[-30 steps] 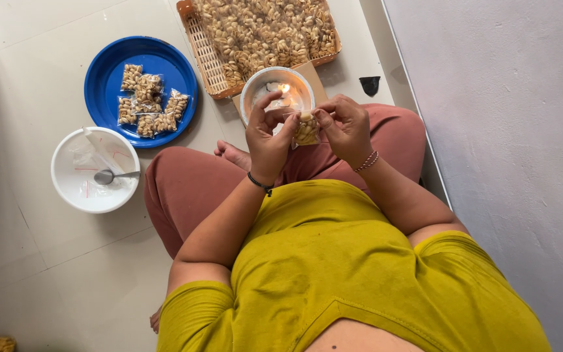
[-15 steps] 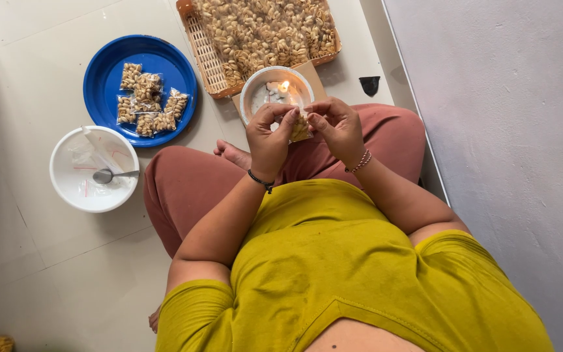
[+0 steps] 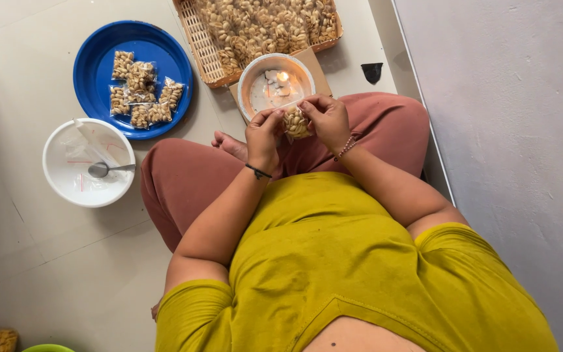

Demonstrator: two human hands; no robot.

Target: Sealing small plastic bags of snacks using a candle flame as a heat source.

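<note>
Six packets [image 3: 141, 88], two bowls [image 3: 87, 163]

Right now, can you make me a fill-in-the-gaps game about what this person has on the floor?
1. Both hands, left hand and right hand, pinch one small clear packet of ____.
2. The finished packets lie on a round plate coloured ____.
3. The white bowl holds a metal ____.
4. A small flame burns in the ____ just beyond the hands.

Missing words: peanuts; blue; spoon; bowl
</note>
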